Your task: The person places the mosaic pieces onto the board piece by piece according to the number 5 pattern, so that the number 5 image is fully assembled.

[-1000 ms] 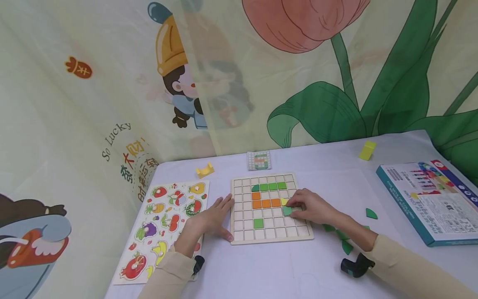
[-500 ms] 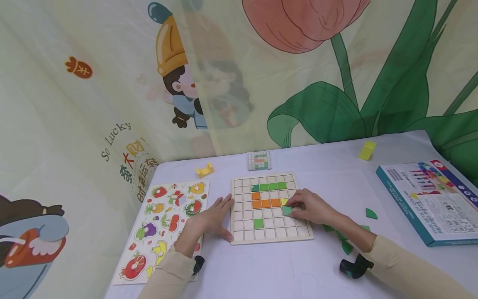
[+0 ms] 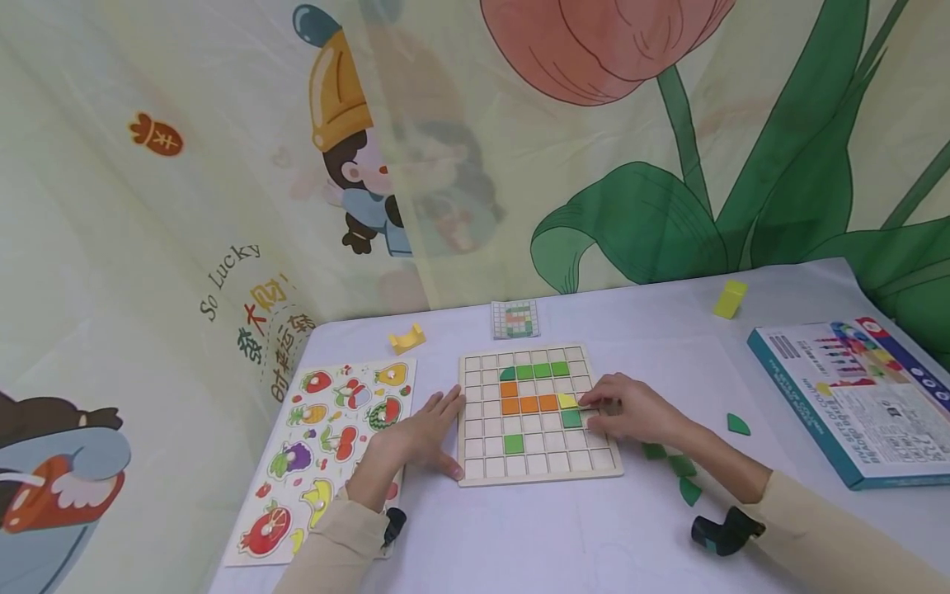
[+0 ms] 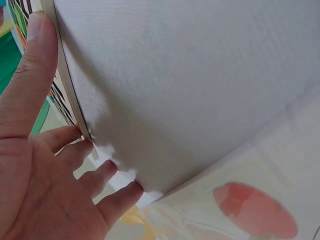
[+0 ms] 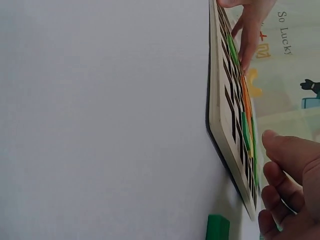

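Observation:
A wooden grid board (image 3: 490, 466) lies on the white table with colored tiles in its cells. My left hand (image 3: 426, 437) rests against its left edge, fingers spread; in the left wrist view the thumb (image 4: 37, 65) and fingertips touch the rim. My right hand (image 3: 634, 408) hovers at the right side with bent, relaxed fingers and nothing between them. Beside its fingertips are a yellow tile (image 3: 567, 401) and a dark green tile (image 3: 571, 419). Orange tiles (image 3: 529, 404) form an L, a green row (image 3: 542, 370) sits above, and a lone green tile (image 3: 514, 444) lies lower.
Loose green pieces (image 3: 681, 466) lie under the right forearm, a quarter-round one (image 3: 738, 424) farther right. A fruit puzzle board (image 3: 297, 478) is at left, a box (image 3: 853, 404) at right. Behind are a pattern card (image 3: 514, 320), a yellow arch (image 3: 407, 338) and a yellow block (image 3: 731, 299).
My right hand has drawn back slightly to the right, off the yellow and dark green tiles, which now show fully in their cells. The left hand has stayed still.

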The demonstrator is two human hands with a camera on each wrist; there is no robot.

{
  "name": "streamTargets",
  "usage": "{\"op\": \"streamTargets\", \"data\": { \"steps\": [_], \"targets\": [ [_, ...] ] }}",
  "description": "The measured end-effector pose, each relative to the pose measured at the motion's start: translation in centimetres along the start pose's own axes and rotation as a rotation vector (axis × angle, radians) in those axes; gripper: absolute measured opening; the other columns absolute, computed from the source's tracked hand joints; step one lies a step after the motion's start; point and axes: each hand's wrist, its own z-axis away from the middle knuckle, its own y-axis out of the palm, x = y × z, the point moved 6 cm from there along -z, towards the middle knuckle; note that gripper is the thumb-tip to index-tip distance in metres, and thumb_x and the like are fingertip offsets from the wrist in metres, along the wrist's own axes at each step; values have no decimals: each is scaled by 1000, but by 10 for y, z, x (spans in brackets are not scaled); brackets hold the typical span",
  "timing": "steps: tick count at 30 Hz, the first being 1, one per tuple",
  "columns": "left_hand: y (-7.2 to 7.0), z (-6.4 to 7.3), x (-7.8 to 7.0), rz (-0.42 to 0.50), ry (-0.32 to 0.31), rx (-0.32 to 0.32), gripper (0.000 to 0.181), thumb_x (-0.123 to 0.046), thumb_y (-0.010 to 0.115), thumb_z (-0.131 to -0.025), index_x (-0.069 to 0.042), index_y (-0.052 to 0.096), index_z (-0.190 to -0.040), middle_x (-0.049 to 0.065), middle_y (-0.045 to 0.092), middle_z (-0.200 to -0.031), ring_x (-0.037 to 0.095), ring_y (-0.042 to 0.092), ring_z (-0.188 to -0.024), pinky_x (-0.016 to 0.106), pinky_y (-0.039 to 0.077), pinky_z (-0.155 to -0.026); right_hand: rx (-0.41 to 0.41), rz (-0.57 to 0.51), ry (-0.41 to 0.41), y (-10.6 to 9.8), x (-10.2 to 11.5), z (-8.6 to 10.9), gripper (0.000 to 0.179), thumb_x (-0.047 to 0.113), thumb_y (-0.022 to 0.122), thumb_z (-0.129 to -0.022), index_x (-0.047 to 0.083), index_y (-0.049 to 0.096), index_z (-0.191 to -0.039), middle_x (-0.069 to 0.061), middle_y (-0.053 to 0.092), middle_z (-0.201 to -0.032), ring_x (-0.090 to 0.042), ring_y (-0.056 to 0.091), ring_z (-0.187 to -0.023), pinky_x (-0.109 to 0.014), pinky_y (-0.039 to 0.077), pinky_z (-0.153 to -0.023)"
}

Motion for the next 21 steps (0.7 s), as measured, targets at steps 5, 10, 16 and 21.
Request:
{"op": "streamTargets", "data": {
  "steps": [5,10,16,21],
  "targets": [
    [-1,0,-1,-4,1,1,111,-40,85,-70,-12,19,-156,3,6,-165,31,8,-152,53,28,-117,32,20,31,-15,-11,14,29,25,77,-82,19,72,-110,7,65,-102,-14,53,-96,-25,49,-78],
    [-1,0,-1,-5,-2,2,111,-39,85,-70,-12,20,-155,3,6,-165,32,8,-152,53,28,-117,82,37,86,-28,-26,31,29,30,76,-83,22,71,-111,8,65,-104,-14,54,-96,-25,50,-78],
    [0,-1,-1,0,-3,8,110,-38,85,-70,-13,20,-155,3,6,-165,32,9,-152,53,29,-117,121,56,77,-35,-38,53,30,31,78,-80,22,72,-108,9,65,-102,-9,53,-93,-22,50,-78],
    [0,-1,-1,0,-4,10,111,-39,85,-70,-12,19,-155,3,6,-165,32,8,-152,53,28,-117,118,93,14,-31,-44,64,30,37,78,-78,27,72,-105,15,64,-101,1,51,-93,-20,50,-81]
  ]
}}
